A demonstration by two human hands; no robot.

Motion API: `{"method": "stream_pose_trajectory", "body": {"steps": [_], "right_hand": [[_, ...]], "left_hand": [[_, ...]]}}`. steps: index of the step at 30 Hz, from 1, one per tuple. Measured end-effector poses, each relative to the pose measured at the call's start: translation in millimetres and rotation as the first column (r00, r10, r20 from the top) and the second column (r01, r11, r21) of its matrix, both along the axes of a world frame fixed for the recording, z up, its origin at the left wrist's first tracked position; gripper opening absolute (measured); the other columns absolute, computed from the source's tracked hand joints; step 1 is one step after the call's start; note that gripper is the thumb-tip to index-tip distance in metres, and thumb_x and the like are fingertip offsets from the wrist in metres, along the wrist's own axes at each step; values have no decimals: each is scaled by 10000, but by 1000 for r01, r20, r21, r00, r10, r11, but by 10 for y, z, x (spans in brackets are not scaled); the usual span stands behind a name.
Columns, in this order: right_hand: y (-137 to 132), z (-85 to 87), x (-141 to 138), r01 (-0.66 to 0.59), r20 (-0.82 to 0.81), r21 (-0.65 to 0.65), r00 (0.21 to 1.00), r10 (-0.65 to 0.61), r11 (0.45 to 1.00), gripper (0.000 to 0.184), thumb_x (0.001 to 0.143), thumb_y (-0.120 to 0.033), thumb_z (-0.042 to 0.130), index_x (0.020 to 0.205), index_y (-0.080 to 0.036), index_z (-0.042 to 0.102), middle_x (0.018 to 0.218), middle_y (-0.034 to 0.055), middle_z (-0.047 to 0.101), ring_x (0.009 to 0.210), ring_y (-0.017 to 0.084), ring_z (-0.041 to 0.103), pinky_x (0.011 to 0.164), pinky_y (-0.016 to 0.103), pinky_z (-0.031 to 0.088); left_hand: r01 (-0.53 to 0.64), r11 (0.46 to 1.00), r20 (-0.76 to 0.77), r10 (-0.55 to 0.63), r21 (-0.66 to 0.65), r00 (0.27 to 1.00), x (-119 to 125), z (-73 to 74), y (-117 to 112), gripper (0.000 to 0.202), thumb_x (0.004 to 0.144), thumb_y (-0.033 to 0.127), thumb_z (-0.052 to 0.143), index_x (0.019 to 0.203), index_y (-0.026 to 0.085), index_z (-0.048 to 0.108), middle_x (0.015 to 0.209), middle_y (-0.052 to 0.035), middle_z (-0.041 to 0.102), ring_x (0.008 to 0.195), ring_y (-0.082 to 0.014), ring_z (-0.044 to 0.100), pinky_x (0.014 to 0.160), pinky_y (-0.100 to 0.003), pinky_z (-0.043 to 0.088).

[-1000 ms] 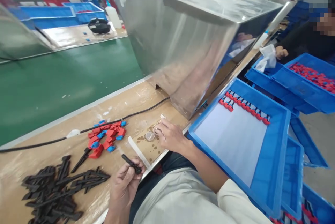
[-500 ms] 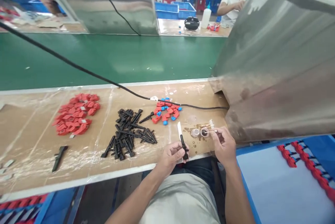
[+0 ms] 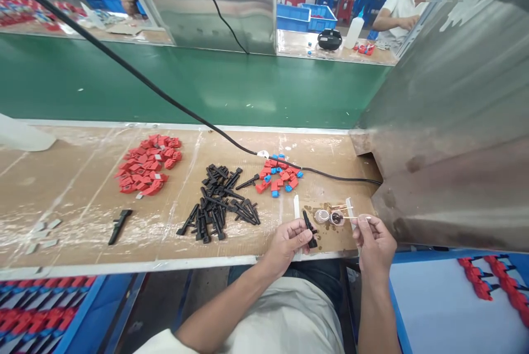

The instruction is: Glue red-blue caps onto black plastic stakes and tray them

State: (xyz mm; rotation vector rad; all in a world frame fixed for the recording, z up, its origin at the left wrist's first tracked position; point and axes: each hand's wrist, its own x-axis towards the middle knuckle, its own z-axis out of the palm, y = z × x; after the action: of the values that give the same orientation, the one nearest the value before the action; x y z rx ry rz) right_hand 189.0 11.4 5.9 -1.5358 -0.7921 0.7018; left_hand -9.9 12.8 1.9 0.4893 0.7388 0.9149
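Observation:
My left hand (image 3: 290,239) is closed around a small black plastic part (image 3: 307,223) shaped like a toy gun, its narrow end pointing up and away from me. A thin swab stick (image 3: 351,218) is pinched between the thumb and fingers of my right hand (image 3: 375,237). The stick's far end reaches into a small round cup (image 3: 336,219) of dark liquid. Touching that cup on its left is a second round cup or lid (image 3: 321,215) with a pale inside. Further sticks (image 3: 339,207) lie behind the cups, and brown drops spot the cardboard around them.
Left of my hands lie piles of black parts (image 3: 215,202), red-and-blue pieces (image 3: 281,175) and red pieces (image 3: 151,164). A black cable (image 3: 185,110) crosses above the bench. A metal panel (image 3: 446,139) rises at right. Blue trays (image 3: 433,310) flank me. Another person (image 3: 399,17) works opposite.
The view has swung left, so the bench things appear further right. My left hand has tilted the black part slightly. In my right hand the stick still reaches into the dark cup.

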Motion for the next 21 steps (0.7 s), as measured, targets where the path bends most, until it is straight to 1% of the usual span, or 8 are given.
{"method": "stream_pose_trajectory", "body": {"steps": [4, 6, 8, 10, 12, 15, 18, 21], "right_hand": [[10, 88, 34, -12, -164, 12, 986, 13, 1000, 509, 625, -621, 879, 740, -170, 673, 660, 40, 654, 453, 83, 454, 382, 194, 314], [-32, 153, 40, -30, -212, 22, 977, 34, 999, 500, 604, -595, 907, 750, -171, 687, 679, 40, 655, 462, 79, 460, 389, 190, 324], [-118, 225, 15, -43, -237, 35, 970, 50, 998, 471, 615, -562, 923, 779, -176, 709, 695, 36, 660, 469, 77, 470, 399, 190, 348], [-235, 293, -43, -60, -225, 72, 972, 75, 996, 412, 671, -521, 918, 816, -184, 730, 712, 33, 667, 479, 80, 489, 413, 198, 383], [-359, 350, -126, -105, -132, 140, 984, 124, 985, 309, 776, -460, 873, 856, -192, 743, 732, 32, 671, 497, 90, 515, 431, 207, 412], [-499, 396, -247, -224, 105, 228, 973, 205, 948, 137, 925, -342, 751, 915, -206, 743, 785, 31, 670, 549, 104, 560, 470, 217, 445], [-560, 385, -310, -317, 252, 225, 932, 259, 922, 76, 982, -255, 663, 967, -219, 728, 817, 19, 646, 586, 110, 577, 495, 221, 463], [-565, 341, -313, -370, 323, 203, 899, 295, 907, 90, 995, -204, 626, 1006, -223, 713, 852, 16, 637, 609, 110, 583, 507, 222, 478]], "left_hand": [[-13, 1000, 14, 13, -19, 1000, 76, 15, 18, 541, 614, 540, 941, 877, 119, 725, 748, -46, 699, 620, -102, 573, 535, -204, 400], [-19, 1000, 20, 20, -23, 1000, 106, 28, 29, 543, 604, 538, 946, 874, 120, 728, 753, -54, 713, 637, -108, 587, 546, -203, 403], [-23, 999, 26, 24, -24, 999, 127, 42, 42, 542, 601, 536, 948, 876, 123, 731, 759, -56, 719, 652, -114, 599, 557, -204, 410], [-21, 1000, 38, 22, -21, 999, 139, 55, 55, 536, 610, 538, 943, 882, 125, 734, 759, -52, 717, 646, -109, 594, 556, -203, 412], [-10, 1000, 60, 11, -20, 998, 144, 63, 67, 531, 619, 540, 938, 880, 127, 733, 745, -43, 707, 634, -102, 587, 549, -201, 414], [7, 1000, 96, -4, -30, 995, 145, 66, 77, 534, 612, 533, 944, 887, 127, 731, 736, -35, 695, 626, -101, 588, 540, -198, 421], [11, 999, 109, -7, -38, 994, 136, 71, 81, 533, 604, 519, 952, 885, 123, 733, 744, -38, 693, 634, -107, 595, 536, -200, 432], [16, 999, 118, -11, -39, 993, 120, 81, 86, 537, 594, 517, 957, 882, 121, 737, 735, -35, 685, 639, -108, 593, 535, -198, 436]]}}
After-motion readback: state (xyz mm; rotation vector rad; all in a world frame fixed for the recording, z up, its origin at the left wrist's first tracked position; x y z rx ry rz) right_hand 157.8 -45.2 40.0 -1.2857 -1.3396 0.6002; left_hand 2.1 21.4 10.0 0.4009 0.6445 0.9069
